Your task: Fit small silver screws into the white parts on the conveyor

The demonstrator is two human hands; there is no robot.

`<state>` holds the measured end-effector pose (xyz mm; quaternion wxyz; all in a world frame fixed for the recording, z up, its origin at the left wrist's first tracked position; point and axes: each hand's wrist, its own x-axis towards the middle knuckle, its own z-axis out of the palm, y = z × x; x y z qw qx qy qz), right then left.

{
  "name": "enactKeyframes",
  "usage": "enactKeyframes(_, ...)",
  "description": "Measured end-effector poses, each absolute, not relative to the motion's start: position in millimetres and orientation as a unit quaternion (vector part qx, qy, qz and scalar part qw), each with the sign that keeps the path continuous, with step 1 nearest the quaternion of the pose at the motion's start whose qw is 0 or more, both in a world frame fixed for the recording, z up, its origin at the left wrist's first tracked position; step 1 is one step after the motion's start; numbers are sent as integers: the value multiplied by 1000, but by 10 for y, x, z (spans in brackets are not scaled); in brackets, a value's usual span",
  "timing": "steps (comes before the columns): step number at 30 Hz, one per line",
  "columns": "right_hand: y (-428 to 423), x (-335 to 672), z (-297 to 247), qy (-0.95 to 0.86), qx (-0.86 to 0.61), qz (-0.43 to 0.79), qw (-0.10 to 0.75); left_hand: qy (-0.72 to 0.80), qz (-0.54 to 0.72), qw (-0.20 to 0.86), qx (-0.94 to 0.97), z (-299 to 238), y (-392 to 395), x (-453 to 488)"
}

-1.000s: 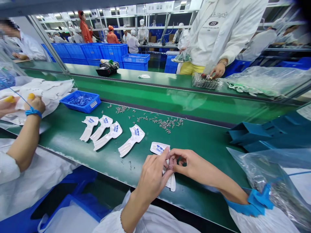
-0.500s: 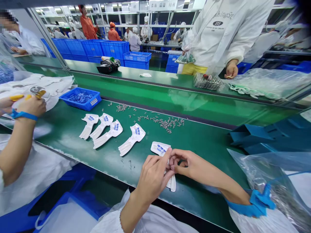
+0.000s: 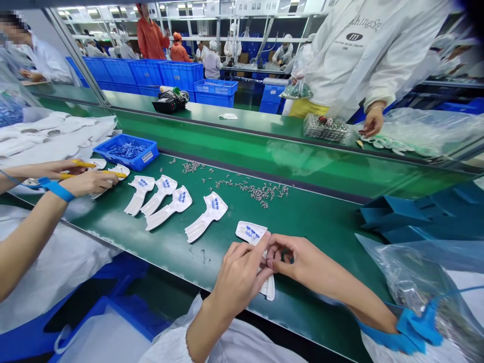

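Note:
Near the front edge of the green bench lies a white plastic shell (image 3: 247,231) with blue pieces set in its wide end. My left hand (image 3: 239,269) is closed on its middle, index finger stretched along it. Against those fingertips, my right hand (image 3: 289,254) makes a pinch over the shell; whatever is between its fingers is too small or hidden to make out. Both hands cover the shell's middle, and its ribbed lower end (image 3: 268,288) shows below them. To the left lie several similar shells (image 3: 207,216) with blue pieces. Small metal parts (image 3: 262,192) are scattered beyond my hands.
A blue tray (image 3: 145,157) holds small blue parts. At left, a co-worker's hands (image 3: 88,182) hold a yellow-handled tool over a white shell. A clear bag (image 3: 401,257) lies right of my forearm. Behind a green partition (image 3: 227,146), another person stands at a counter.
The co-worker's hands at left have moved right and down with the yellow-handled tool, onto a white shell. My hands keep almost the same pose on the shell.

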<state>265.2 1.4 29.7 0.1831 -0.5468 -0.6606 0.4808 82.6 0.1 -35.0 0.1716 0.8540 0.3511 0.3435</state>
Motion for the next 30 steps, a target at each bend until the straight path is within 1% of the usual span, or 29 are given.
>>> enactKeyframes(5, -30, 2708, 236, -601, -572, 512, 223, 353, 314, 169, 865, -310, -3, 831)
enactKeyframes(13, -256, 2539, -36, -520, -626, 508, 283, 354, 192, 195, 894, -362, 25, 893)
enactKeyframes(19, -266, 2482, -84, -522, -655, 459, 296, 356, 186, 190, 896, -380, 12, 900)
enactKeyframes(23, -284, 2502, -91, -525, -652, 457, 300, 359, 177, 189, 897, -361, 26, 900)
enactKeyframes(27, -280, 2493, -52, -535, -648, 455, 295, 348, 178, 190, 901, -350, 46, 893)
enactKeyframes(30, -274, 2475, -24, -556, -646, 444, 276, 344, 183, 193, 901, -352, 53, 890)
